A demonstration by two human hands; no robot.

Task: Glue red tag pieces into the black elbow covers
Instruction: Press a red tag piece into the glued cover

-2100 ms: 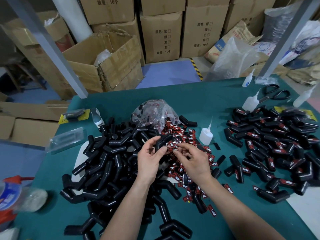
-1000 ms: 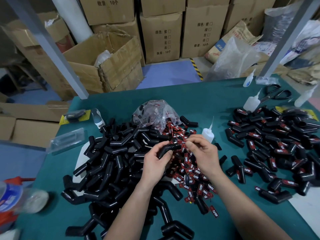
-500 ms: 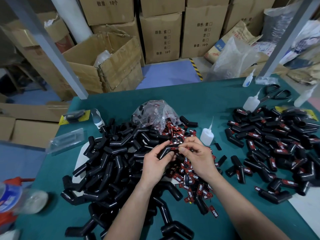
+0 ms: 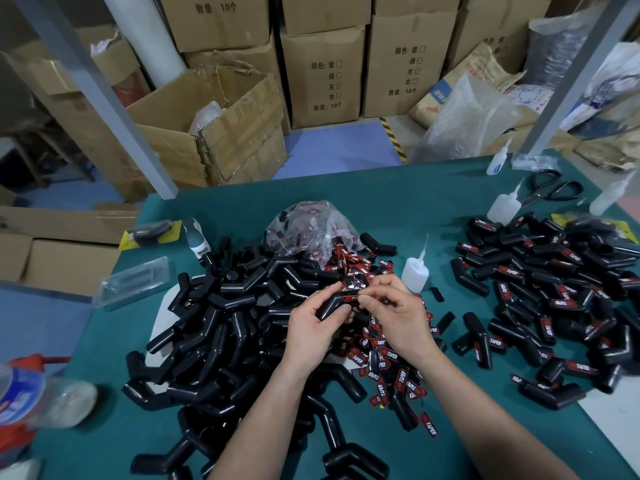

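The elbow cover (image 4: pixel 330 301) is held above the middle of the table, gripped in the curled fingers of the left hand (image 4: pixel 310 329) with its bend upward. The right hand (image 4: pixel 398 315) pinches a red tag (image 4: pixel 350 298) against the cover between thumb and fingertips. To seat it well, I would press the tag flat and square and hold it until the glue grips. No glue is visible, so that is a judgement. The glue bottle (image 4: pixel 415 273) stands just beside the right hand, easy to knock over. Loose tags (image 4: pixel 381 355) lie under both hands. Bare covers (image 4: pixel 221 323) crowd the left and tagged covers (image 4: pixel 554 292) the right — open room lies mostly toward the far side of the table (image 4: pixel 398 202).
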